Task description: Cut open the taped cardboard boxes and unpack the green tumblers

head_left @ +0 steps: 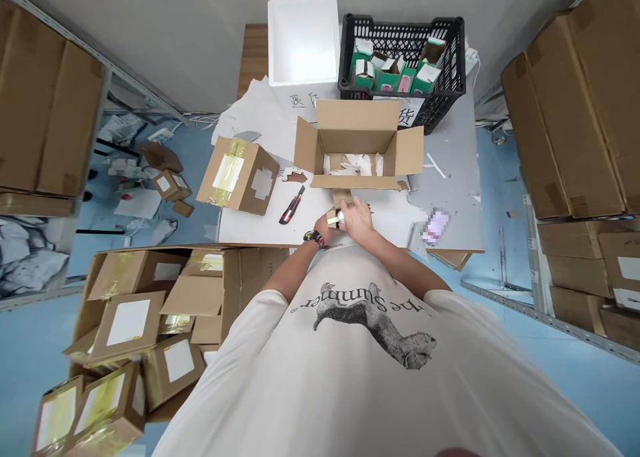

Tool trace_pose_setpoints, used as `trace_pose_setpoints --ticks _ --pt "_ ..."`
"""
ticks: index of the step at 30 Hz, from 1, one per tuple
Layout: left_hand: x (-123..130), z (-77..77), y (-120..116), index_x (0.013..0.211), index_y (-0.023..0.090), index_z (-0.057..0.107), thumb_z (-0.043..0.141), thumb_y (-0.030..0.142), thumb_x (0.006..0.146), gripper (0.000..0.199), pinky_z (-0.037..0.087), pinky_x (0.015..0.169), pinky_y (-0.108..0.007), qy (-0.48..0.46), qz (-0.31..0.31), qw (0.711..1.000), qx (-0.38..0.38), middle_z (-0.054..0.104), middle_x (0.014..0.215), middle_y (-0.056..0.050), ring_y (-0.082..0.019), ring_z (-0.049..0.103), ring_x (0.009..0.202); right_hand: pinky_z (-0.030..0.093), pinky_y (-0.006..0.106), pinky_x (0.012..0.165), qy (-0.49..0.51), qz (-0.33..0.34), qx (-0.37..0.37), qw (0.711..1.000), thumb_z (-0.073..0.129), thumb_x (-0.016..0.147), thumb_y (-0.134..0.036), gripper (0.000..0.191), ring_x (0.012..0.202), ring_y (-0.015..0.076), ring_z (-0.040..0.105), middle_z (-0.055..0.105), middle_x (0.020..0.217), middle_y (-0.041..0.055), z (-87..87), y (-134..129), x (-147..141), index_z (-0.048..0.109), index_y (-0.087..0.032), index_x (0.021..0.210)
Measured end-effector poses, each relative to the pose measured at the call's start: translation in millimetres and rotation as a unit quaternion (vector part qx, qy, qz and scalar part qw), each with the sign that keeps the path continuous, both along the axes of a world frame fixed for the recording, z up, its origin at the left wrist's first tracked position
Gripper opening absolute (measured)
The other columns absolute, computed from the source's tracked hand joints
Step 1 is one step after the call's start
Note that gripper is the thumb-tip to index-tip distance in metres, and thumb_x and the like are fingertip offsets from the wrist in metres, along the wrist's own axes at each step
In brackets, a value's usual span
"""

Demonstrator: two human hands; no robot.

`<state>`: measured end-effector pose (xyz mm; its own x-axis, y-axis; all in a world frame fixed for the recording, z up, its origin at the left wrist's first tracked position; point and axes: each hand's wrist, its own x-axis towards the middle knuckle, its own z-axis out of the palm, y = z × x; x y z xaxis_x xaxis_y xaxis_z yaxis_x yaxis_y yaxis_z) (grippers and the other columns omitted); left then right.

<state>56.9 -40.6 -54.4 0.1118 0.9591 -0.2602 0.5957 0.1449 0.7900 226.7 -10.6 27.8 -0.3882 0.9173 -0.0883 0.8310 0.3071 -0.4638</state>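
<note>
At the table's front edge, my left hand (326,229) is closed around a small item (334,221) with a pale yellow-green strip and dark and white parts. My right hand (357,219) meets it from the other side, fingers curled over the item. Its kind is mostly hidden by my fingers. Brown cardboard (342,195) shows just beyond my hands. Behind that stands an open carton (357,140), flaps spread, with crumpled white paper inside. A red and black box cutter (292,205) lies left of my hands, beside a taped carton (240,175).
A white foam box (303,43) and a black crate (403,30) with several green-and-white boxes stand at the back. A blurred phone-like object (436,227) lies on the right. Down left, a large carton (250,270) holds several taped boxes. Stacked cartons (570,110) flank the right side.
</note>
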Motion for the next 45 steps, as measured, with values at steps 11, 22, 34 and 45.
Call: trace_pose_setpoints --ticks 11,22,34,45 --pt "7.8 19.4 11.1 0.133 0.015 0.078 0.100 0.038 0.084 0.058 0.059 0.111 -0.044 0.051 -0.056 0.997 -0.028 0.085 0.136 -0.020 -0.040 0.078 0.132 0.055 0.051 0.099 -0.031 0.002 0.073 0.997 0.074 0.097 -0.031 0.039 0.125 0.0435 0.062 0.079 0.123 0.0208 97.2 -1.0 23.4 0.069 -0.018 0.133" --pt "-46.4 55.0 -0.1 0.118 0.018 0.078 0.086 0.026 0.093 0.027 0.057 0.118 -0.057 -0.066 0.086 0.994 -0.020 0.083 0.129 -0.017 -0.035 0.075 0.121 0.071 0.051 0.095 0.325 -0.078 0.111 0.936 0.087 0.087 -0.038 0.052 0.104 0.0299 0.076 0.079 0.122 0.0072 140.6 35.0 68.9 0.071 -0.031 0.136" --pt "-31.5 151.7 36.8 0.149 0.017 0.076 0.067 0.083 0.107 0.080 0.071 0.086 -0.042 -0.532 0.052 0.815 -0.224 0.089 0.129 -0.020 -0.035 0.088 0.110 0.062 0.056 0.128 0.584 -0.042 -0.005 0.811 0.099 0.082 -0.081 0.070 0.145 0.0374 0.077 0.084 0.139 0.0089 137.4 83.9 64.5 0.076 -0.035 0.130" --pt "-9.1 177.7 31.3 0.158 0.025 0.066 0.101 0.066 0.088 0.088 0.075 0.082 -0.035 -0.550 0.044 0.828 -0.099 0.086 0.133 -0.012 -0.030 0.089 0.108 0.055 0.061 0.135 0.622 -0.031 -0.010 0.783 0.085 0.094 -0.090 0.071 0.163 0.0376 0.064 0.076 0.166 0.0063 141.7 89.3 56.8 0.082 -0.040 0.144"
